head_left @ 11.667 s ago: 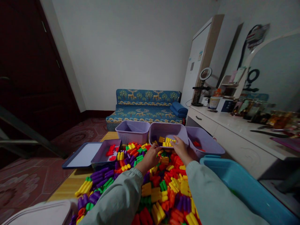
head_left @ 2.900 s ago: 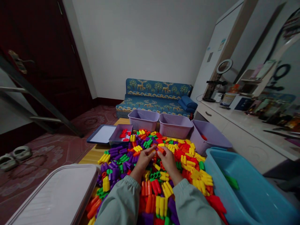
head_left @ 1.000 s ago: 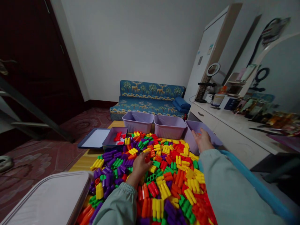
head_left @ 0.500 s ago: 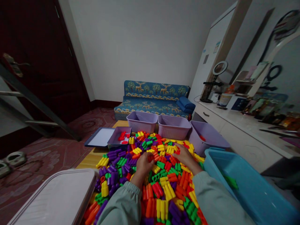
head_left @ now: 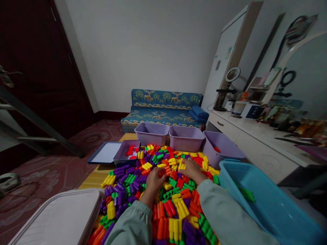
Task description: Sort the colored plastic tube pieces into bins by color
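Multicoloured plastic blocks [head_left: 176, 200] lie heaped in front. The right hand [head_left: 192, 169], a second ago at the tilted purple bin [head_left: 224, 149], is back flat on the pile beside the left hand [head_left: 154, 179], which curls around a red block [head_left: 161, 174].

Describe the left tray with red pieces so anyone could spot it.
Start at the blue sofa by the far wall; three deep lilac bins stand in a row before it. Left of them, at the far corner of the block pile, lies the lilac tray: it alone is shallow, with several red pieces inside.
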The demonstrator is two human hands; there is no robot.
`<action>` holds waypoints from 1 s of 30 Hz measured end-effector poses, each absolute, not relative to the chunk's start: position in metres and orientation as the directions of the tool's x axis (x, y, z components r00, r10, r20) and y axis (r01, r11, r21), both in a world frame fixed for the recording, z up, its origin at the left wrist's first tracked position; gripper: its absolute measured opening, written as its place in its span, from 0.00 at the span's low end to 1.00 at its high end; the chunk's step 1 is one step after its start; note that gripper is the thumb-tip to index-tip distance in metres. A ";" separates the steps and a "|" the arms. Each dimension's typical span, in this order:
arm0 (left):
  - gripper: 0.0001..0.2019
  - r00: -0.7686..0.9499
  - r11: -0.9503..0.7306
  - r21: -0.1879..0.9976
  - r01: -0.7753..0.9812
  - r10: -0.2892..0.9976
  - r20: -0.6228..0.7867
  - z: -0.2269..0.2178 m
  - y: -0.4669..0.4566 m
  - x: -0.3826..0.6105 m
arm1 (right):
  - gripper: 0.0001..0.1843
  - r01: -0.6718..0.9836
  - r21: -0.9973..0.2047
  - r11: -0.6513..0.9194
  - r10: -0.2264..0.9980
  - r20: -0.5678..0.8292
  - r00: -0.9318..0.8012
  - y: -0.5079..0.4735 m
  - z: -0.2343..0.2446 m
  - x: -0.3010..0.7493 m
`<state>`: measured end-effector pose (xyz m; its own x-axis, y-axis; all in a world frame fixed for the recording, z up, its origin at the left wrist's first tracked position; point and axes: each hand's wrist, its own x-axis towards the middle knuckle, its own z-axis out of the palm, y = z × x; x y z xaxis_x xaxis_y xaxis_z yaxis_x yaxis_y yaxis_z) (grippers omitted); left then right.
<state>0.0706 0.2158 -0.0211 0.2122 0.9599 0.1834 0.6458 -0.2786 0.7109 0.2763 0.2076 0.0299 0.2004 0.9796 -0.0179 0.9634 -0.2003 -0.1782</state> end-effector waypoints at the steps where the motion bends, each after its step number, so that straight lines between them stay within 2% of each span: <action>1: 0.12 0.215 -0.279 0.713 0.644 0.960 0.181 -0.021 0.216 0.070 | 0.27 0.962 -0.185 -0.199 0.980 -0.025 0.198 0.207 0.030 0.276; 5: 0.12 0.227 -0.278 0.720 0.636 0.959 0.170 -0.019 0.216 0.070 | 0.27 0.959 -0.230 -0.164 0.986 -0.045 0.158 0.203 0.028 0.277; 8: 0.12 0.224 -0.272 0.721 0.637 0.961 0.165 -0.018 0.215 0.070 | 0.26 0.947 -0.303 -0.103 0.992 0.037 0.119 0.201 0.023 0.277; 10: 0.13 0.222 -0.273 0.715 0.643 0.961 0.168 -0.017 0.214 0.070 | 0.26 0.918 -0.395 -0.042 0.986 0.134 0.103 0.200 0.019 0.276; 13: 0.13 0.217 -0.274 0.718 0.640 0.961 0.173 -0.017 0.213 0.071 | 0.24 0.793 -0.608 0.049 0.943 0.289 0.163 0.199 0.014 0.272; 16: 0.14 0.207 -0.262 0.734 0.627 0.964 0.167 -0.020 0.215 0.071 | 0.20 0.490 -0.861 0.138 0.879 0.335 0.339 0.198 0.015 0.267; 18: 0.14 0.207 -0.254 0.735 0.629 0.966 0.157 -0.023 0.217 0.072 | 0.20 0.164 -0.975 0.150 0.880 0.207 0.428 0.199 0.019 0.264; 21: 0.14 0.220 -0.261 0.734 0.627 0.963 0.154 -0.025 0.219 0.072 | 0.18 -0.284 -0.957 0.054 0.920 -0.063 0.386 0.205 0.030 0.263; 23: 0.14 0.223 -0.270 0.736 0.620 0.961 0.165 -0.026 0.219 0.071 | 0.18 -0.392 -0.920 -0.011 0.936 -0.148 0.321 0.210 0.037 0.262; 26: 0.14 0.212 -0.278 0.742 0.610 0.959 0.186 -0.027 0.218 0.071 | 0.18 -0.287 -0.956 -0.068 0.932 -0.164 0.324 0.220 0.038 0.259; 28: 0.14 0.202 -0.282 0.747 0.603 0.959 0.199 -0.029 0.219 0.071 | 0.18 -0.059 -0.993 -0.103 0.924 -0.117 0.365 0.226 0.032 0.255; 30: 0.14 0.196 -0.292 0.753 0.590 0.956 0.217 -0.031 0.220 0.071 | 0.20 0.247 -0.957 -0.150 0.930 -0.052 0.363 0.230 0.025 0.251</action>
